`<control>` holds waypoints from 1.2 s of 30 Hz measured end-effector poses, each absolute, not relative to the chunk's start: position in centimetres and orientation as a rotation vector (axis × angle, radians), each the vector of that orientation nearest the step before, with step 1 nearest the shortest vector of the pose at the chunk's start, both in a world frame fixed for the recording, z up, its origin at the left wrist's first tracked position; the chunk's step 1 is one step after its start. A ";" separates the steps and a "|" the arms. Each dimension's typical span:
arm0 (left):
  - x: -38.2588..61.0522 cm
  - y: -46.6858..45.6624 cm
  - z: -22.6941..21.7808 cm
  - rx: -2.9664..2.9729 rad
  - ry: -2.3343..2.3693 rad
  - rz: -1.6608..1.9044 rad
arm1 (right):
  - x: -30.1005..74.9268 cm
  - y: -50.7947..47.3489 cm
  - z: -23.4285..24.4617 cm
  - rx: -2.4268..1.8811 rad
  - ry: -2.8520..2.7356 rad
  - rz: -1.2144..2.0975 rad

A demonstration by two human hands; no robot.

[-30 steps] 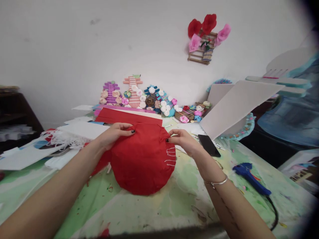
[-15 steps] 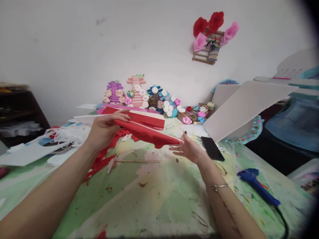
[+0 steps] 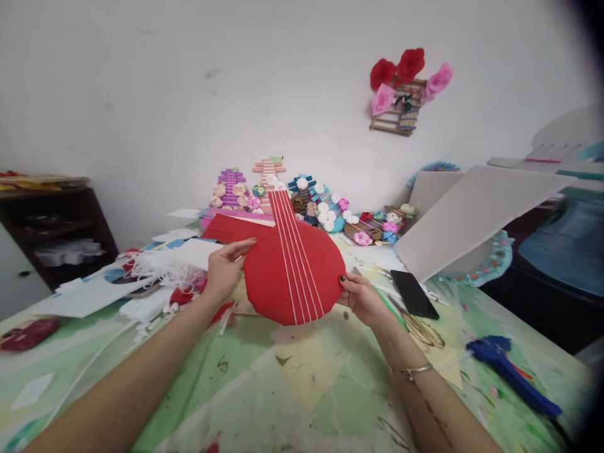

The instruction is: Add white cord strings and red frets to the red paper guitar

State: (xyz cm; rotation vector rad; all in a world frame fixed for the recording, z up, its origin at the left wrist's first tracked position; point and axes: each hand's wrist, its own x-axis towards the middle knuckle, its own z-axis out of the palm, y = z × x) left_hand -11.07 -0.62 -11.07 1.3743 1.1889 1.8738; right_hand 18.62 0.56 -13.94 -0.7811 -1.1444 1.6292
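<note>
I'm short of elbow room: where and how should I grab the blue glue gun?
Probably around the handle of the blue glue gun, coming from the near right: its slim handle points that way, with the wider head turned away.

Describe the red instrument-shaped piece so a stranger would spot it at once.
Find the paint-stained green table before the white wall. Over it, the left hand and the right hand grip opposite sides of a red, round-bodied piece with a narrow neck pointing toward the wall. Pale strings running from neck to lower edge set it apart from the plain red strip behind it.
</note>
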 end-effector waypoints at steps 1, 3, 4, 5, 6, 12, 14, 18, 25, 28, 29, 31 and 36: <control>-11.1 -0.2 -11.6 1.321 1.198 1.897 | 18.2 0.5 -14.2 -0.796 -1.124 1.586; -11.3 0.5 -12.4 1.231 1.179 1.914 | 17.4 0.5 -14.9 -0.831 -1.065 1.500; -11.3 0.8 -12.8 1.211 1.167 1.887 | 17.0 0.5 -15.2 -0.842 -1.038 1.464; -11.3 1.0 -13.1 1.210 1.167 1.840 | 16.7 0.5 -15.5 -0.848 -1.017 1.436; -11.2 1.1 -13.4 1.224 1.188 1.781 | 16.4 0.5 -15.8 -0.849 -1.004 1.418; -10.1 1.3 -15.4 1.376 1.244 1.512 | 16.2 0.8 -16.6 -0.821 -0.974 1.366; -9.9 1.3 -16.1 1.428 1.204 1.445 | 16.2 0.9 -16.7 -0.816 -0.972 1.366; -9.6 1.0 -16.6 1.489 1.196 1.439 | 16.2 1.0 -16.8 -0.800 -0.980 1.379; -9.5 0.7 -16.1 1.573 1.360 1.529 | 16.2 0.6 -16.5 -0.824 -1.020 1.464; -9.7 0.5 -15.9 1.611 1.455 1.538 | 16.2 0.5 -16.7 -0.874 -1.046 1.502; -9.7 0.4 -15.8 1.617 1.479 1.542 | 16.2 0.5 -16.7 -0.885 -1.053 1.509; -9.5 0.2 -15.6 1.621 1.525 1.546 | 16.1 0.4 -16.8 -0.893 -1.062 1.513; -8.9 -0.2 -15.6 1.704 1.626 1.533 | 15.8 0.3 -16.7 -0.878 -1.070 1.507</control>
